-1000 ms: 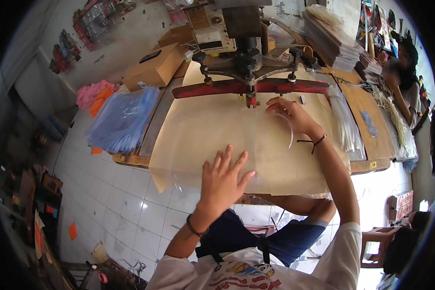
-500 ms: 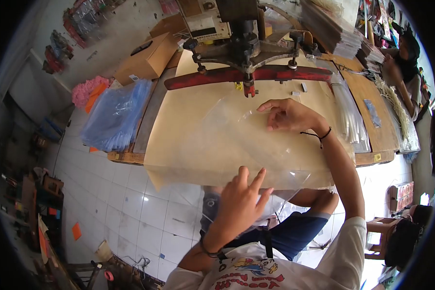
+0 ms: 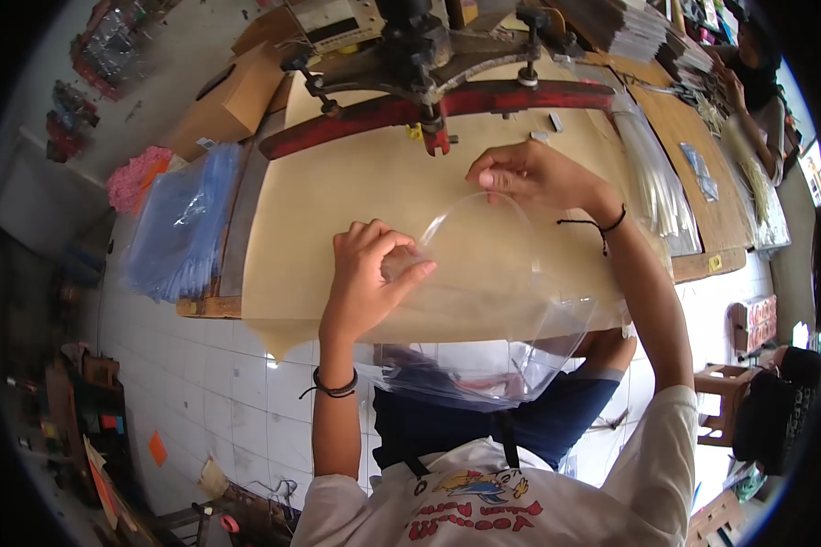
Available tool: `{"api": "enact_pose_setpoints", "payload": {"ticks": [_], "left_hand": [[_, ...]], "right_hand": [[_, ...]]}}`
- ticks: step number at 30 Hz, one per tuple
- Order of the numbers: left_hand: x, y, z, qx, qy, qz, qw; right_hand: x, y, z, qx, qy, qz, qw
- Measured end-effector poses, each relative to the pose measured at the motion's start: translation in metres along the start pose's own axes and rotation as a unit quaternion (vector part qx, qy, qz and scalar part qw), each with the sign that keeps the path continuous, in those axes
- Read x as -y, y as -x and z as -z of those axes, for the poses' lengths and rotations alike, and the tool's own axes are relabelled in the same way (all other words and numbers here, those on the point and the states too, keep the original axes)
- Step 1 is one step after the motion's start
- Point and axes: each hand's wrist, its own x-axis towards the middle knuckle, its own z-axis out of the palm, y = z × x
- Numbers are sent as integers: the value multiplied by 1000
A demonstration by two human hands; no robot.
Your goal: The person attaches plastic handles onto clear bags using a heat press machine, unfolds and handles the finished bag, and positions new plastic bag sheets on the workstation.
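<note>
My left hand (image 3: 374, 273) is closed in a pinch on one end of a narrow clear plastic strip (image 3: 440, 221), above the left middle of the tan-covered worktable. The strip bends up in an arc towards my right hand (image 3: 538, 175), whose thumb and fingers are pinched together at the top of the arc. Its far side runs down towards a clear plastic sheet (image 3: 556, 328), which lies at the table's front edge and hangs over my lap. Glare hides where strip and sheet meet. Just beyond my hands is the red bar (image 3: 520, 97) of a press.
The tan covering (image 3: 328, 201) spreads under the press. On the left lie a stack of blue-tinted plastic (image 3: 182, 223) and a cardboard box (image 3: 233, 105). Clear strips (image 3: 652, 182) lie in a bundle on the right. Another person (image 3: 757, 91) sits at the far right.
My left hand has moved up and left from the front edge, and its spread fingers have closed on the strip. My right hand has closed into a pinch. The strip now arches between them.
</note>
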Motion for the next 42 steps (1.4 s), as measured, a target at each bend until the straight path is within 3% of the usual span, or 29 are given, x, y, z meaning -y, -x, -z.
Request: {"api": "enact_pose_setpoints", "payload": {"ticks": [4, 7, 8, 11, 17, 21, 25, 26, 29, 32, 33, 36, 39, 42], "left_hand": [[5, 0, 0, 10, 30, 11, 999], [7, -1, 0, -10, 67, 22, 997], [9, -2, 0, -23, 75, 26, 997], [12, -4, -1, -52, 94, 36, 994], [20, -2, -4, -85, 104, 16, 991], [19, 1, 2, -64, 250, 70, 964], [23, 9, 13, -17, 293, 79, 953], [25, 14, 19, -3, 271, 72, 960], [0, 35, 53, -20, 323, 48, 945], [-19, 57, 87, -30, 243, -14, 970], [-26, 62, 96, -48, 244, -45, 967], [-22, 76, 113, -74, 238, -121, 961], [-32, 91, 125, -53, 367, 46, 928], [-27, 95, 126, 183, 347, 138, 910]], "right_hand": [[6, 8, 23, 149, -10, -163, 975], [13, 17, 26, 294, -8, -192, 936], [30, 22, 27, 310, 7, -244, 919], [28, 22, 25, 339, -15, -246, 908], [16, 17, 21, 300, -13, -286, 910], [7, 13, 18, 284, -52, -303, 908], [40, 26, 16, 259, 46, -257, 930], [39, 34, 17, 254, -8, -262, 931], [77, 60, 11, 293, 66, -197, 933], [111, 75, 0, 344, 169, -207, 900], [91, 82, 0, 360, 150, -125, 912], [154, 92, -9, 273, 207, -126, 931], [189, 100, -7, 153, 252, -44, 954], [203, 102, -5, 35, 270, 44, 961]]}}
